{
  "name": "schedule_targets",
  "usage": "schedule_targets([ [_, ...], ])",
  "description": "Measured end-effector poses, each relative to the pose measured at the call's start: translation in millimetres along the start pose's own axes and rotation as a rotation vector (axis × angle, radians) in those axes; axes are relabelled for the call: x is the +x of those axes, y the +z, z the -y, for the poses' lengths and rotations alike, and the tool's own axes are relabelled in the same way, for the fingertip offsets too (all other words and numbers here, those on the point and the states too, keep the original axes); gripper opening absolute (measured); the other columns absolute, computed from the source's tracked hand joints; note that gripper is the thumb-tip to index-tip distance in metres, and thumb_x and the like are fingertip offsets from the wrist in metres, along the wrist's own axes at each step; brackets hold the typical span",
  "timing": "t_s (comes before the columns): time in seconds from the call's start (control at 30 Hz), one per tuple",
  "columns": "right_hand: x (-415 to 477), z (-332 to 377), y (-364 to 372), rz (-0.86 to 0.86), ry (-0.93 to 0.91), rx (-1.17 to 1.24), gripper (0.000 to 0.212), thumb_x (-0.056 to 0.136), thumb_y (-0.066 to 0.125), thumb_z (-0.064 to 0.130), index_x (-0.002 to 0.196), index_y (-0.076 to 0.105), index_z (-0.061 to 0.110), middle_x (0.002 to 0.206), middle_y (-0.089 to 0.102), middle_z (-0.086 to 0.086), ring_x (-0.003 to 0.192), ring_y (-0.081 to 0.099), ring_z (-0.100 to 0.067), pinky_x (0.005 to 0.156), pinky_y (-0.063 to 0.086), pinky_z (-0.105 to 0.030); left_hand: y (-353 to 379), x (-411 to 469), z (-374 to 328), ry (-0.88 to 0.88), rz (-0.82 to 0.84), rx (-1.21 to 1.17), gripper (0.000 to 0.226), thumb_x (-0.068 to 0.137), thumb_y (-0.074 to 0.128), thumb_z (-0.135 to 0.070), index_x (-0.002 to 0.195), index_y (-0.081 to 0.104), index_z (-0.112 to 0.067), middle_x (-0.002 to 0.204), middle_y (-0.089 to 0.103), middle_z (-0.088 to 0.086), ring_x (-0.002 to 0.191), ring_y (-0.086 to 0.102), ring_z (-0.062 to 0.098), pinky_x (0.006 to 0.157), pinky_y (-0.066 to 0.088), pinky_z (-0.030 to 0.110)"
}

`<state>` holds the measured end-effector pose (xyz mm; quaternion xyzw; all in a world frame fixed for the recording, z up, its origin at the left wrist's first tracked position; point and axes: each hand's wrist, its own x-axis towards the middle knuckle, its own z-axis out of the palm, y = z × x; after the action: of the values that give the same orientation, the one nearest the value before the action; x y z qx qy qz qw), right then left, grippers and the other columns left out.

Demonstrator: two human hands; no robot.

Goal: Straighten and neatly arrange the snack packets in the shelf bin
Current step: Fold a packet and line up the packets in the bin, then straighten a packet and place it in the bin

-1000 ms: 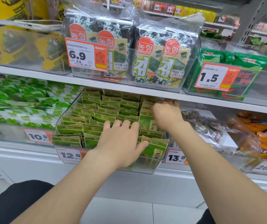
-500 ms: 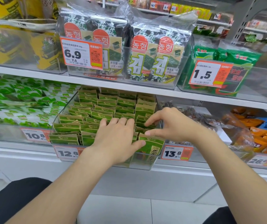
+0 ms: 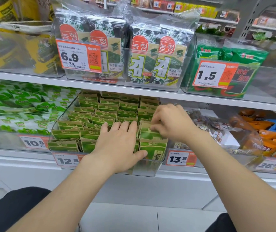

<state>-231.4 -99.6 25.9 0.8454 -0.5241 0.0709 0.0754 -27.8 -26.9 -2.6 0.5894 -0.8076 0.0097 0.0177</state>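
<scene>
In the head view, the green packets (image 3: 103, 113) are standing in rows inside the clear bin (image 3: 147, 170). The left hand (image 3: 117, 144) is lying flat on the middle rows, fingers (image 3: 124, 126) straight, holding nothing. The right hand (image 3: 170, 123) is pinching the top of one packet (image 3: 148, 133) in the right row. It seems the right row is being straightened; next, this packet needs setting upright, in line with its neighbours.
</scene>
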Motion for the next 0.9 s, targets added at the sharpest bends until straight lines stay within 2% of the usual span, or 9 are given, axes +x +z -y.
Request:
schedule_targets([
  [0.13,10,1,10,-0.113,0.114,-0.033,0.02,0.097,0.07,0.048,0.11,0.079,0.036,0.113,0.07,0.001,0.11,0.063,-0.029,0.096,0.046,-0.046,3,2,0,-0.01,-0.032,-0.034,0.102,0.097,0.037,-0.078,0.168,-0.006,-0.018,0.176,0.012,0.005,0.161,0.016,0.031,0.128,0.016,0.062],
  [0.23,8,-7,12,-0.056,0.064,0.214,0.039,0.084,0.085,0.048,0.114,0.063,0.035,0.113,0.065,0.004,0.11,0.059,-0.023,0.096,0.05,-0.046,5,1,0,-0.006,-0.04,-0.045,0.098,0.098,0.039,-0.077,0.167,-0.004,-0.023,0.176,0.01,0.006,0.161,0.014,0.033,0.128,0.014,0.062],
  [0.3,0,-12,12,-0.024,-0.008,0.362,0.044,0.08,0.088,0.048,0.106,0.055,0.034,0.112,0.058,0.006,0.106,0.055,-0.018,0.093,0.048,-0.041,4,1,1,-0.002,-0.04,-0.046,0.096,0.098,0.04,-0.077,0.166,-0.001,-0.024,0.175,0.014,0.006,0.161,0.015,0.033,0.128,0.014,0.063],
  [0.4,-9,-16,9,-0.057,-0.06,0.39,0.027,0.089,0.076,0.058,0.103,0.072,0.036,0.114,0.059,0.009,0.104,0.057,-0.01,0.089,0.046,-0.031,3,0,1,0.004,-0.028,-0.046,0.091,0.098,0.041,-0.076,0.164,0.007,-0.025,0.172,0.022,0.005,0.159,0.019,0.033,0.128,0.015,0.063],
  [0.5,-11,-17,2,-0.082,-0.088,0.462,0.04,0.101,0.061,0.054,0.098,0.084,0.021,0.115,0.073,0.001,0.108,0.059,-0.001,0.091,0.044,-0.023,3,0,1,0.007,-0.02,-0.031,0.088,0.098,0.043,-0.074,0.164,0.011,-0.025,0.169,0.027,0.005,0.157,0.022,0.033,0.127,0.015,0.064],
  [0.57,-12,-20,2,-0.063,-0.065,0.417,0.026,0.096,0.074,0.047,0.104,0.084,0.025,0.117,0.073,0.004,0.11,0.062,-0.005,0.099,0.047,-0.028,3,0,0,0.008,-0.016,-0.028,0.088,0.098,0.043,-0.074,0.164,0.011,-0.025,0.168,0.028,0.005,0.157,0.023,0.034,0.127,0.016,0.064],
  [0.67,-15,-17,7,0.008,-0.029,0.302,0.038,0.083,0.086,0.05,0.114,0.08,0.029,0.12,0.072,0.006,0.112,0.064,-0.015,0.105,0.049,-0.038,4,-1,0,0.006,-0.021,-0.024,0.088,0.098,0.043,-0.074,0.164,0.012,-0.025,0.168,0.03,0.006,0.157,0.024,0.035,0.126,0.016,0.065],
  [0.83,-11,-15,-3,0.111,-0.053,0.376,0.012,0.084,0.087,0.045,0.086,0.086,0.033,0.112,0.077,0.01,0.111,0.066,-0.009,0.109,0.046,-0.038,4,-1,-1,0.004,-0.034,-0.024,0.088,0.098,0.041,-0.076,0.164,0.013,-0.026,0.168,0.031,0.005,0.156,0.026,0.034,0.127,0.016,0.064],
  [0.9,-10,-17,-4,0.143,-0.059,0.359,0.011,0.082,0.088,0.048,0.08,0.084,0.038,0.111,0.075,0.016,0.11,0.065,-0.007,0.108,0.047,-0.043,5,-2,-2,0.004,-0.043,-0.019,0.087,0.097,0.04,-0.076,0.164,0.014,-0.026,0.167,0.032,0.005,0.155,0.027,0.034,0.126,0.017,0.064],
])
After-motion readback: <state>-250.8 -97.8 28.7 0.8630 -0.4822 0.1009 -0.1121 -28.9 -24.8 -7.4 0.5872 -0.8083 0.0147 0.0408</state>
